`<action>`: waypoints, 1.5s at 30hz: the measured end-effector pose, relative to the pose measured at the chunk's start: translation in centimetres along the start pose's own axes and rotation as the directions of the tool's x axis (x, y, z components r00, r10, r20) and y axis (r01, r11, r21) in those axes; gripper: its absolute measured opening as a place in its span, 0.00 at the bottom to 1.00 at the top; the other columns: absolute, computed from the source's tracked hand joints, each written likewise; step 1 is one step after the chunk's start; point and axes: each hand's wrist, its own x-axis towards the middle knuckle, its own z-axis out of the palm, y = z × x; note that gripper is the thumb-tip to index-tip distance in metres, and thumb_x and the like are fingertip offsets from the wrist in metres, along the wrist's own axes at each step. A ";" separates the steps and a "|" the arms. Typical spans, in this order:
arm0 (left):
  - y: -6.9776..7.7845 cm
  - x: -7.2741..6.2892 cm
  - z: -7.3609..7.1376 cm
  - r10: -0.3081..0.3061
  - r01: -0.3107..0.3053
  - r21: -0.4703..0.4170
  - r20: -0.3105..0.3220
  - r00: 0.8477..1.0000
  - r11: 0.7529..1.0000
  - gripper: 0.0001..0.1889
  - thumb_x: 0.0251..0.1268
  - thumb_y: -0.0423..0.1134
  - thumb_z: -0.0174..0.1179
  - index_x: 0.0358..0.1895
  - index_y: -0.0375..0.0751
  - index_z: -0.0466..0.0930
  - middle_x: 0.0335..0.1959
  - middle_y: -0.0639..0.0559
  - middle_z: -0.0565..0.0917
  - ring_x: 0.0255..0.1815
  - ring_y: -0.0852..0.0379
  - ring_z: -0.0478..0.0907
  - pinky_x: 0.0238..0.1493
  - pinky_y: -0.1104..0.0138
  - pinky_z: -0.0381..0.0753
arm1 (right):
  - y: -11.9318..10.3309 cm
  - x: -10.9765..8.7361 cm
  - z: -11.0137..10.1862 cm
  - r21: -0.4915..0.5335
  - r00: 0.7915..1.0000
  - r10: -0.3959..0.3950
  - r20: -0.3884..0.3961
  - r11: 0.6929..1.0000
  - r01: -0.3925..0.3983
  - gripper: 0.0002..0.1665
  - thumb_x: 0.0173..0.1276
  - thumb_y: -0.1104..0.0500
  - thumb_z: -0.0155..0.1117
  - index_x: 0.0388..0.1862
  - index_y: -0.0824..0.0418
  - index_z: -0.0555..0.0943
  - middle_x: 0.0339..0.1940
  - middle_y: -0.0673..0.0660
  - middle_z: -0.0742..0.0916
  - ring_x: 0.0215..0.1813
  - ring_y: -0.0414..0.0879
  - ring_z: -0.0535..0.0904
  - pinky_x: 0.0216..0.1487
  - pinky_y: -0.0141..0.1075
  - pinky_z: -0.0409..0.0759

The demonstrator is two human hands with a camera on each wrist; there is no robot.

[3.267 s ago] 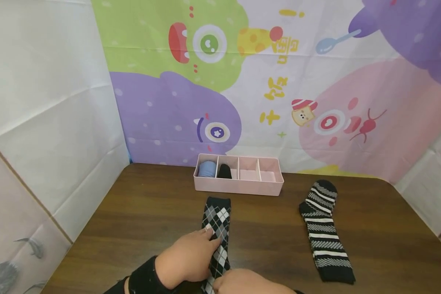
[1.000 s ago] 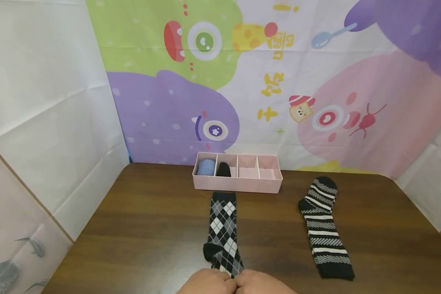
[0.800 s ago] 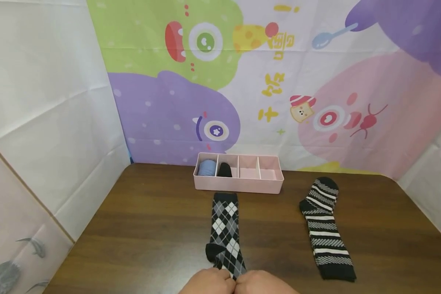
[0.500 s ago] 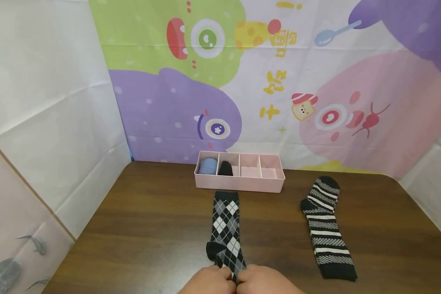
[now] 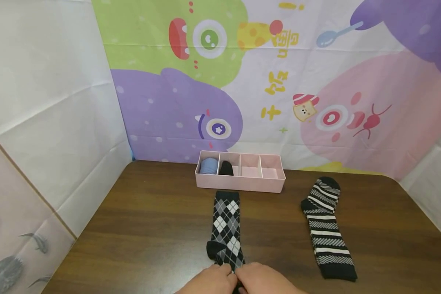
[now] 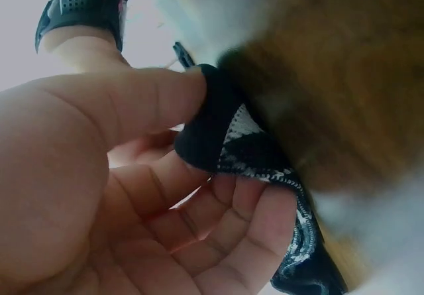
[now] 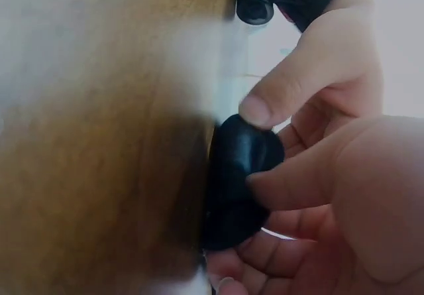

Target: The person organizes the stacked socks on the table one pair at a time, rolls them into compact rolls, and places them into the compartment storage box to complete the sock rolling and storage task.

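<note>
A black, grey and white argyle sock (image 5: 226,224) lies lengthwise on the table, cuff at the far end and black heel jutting left. At its near end, my left hand (image 5: 211,281) and right hand (image 5: 265,281) sit side by side. In the left wrist view, my left thumb and curled fingers pinch the sock's black end (image 6: 205,126). Thumbs of both hands press on that bent black end (image 7: 235,176) in the right wrist view, with fingers beneath it. The hands hide part of the sock's foot in the head view.
A pink four-compartment box (image 5: 240,183) stands at the back, holding a blue rolled item (image 5: 208,166) and a black item (image 5: 226,168) in its two left compartments. A striped black-and-white sock (image 5: 327,232) lies at the right. A printed cloth (image 5: 176,110) hangs behind the table.
Earlier, my left hand lay over the argyle sock's middle; now both hands are together at its near end. The sock has shifted slightly right. Lately the hands have edged forward along it.
</note>
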 end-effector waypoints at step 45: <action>-0.6 0.3 0.2 -0.144 0.145 0.017 -0.010 0.989 0.989 0.10 0.59 0.46 0.71 0.36 0.44 0.86 0.31 0.58 0.76 0.31 0.63 0.68 0.38 0.69 0.73 | -4.4 -1.4 -4.2 -0.043 0.994 -0.006 -0.107 0.999 0.002 0.09 0.68 0.58 0.73 0.32 0.50 0.80 0.27 0.38 0.74 0.31 0.32 0.69 0.36 0.30 0.74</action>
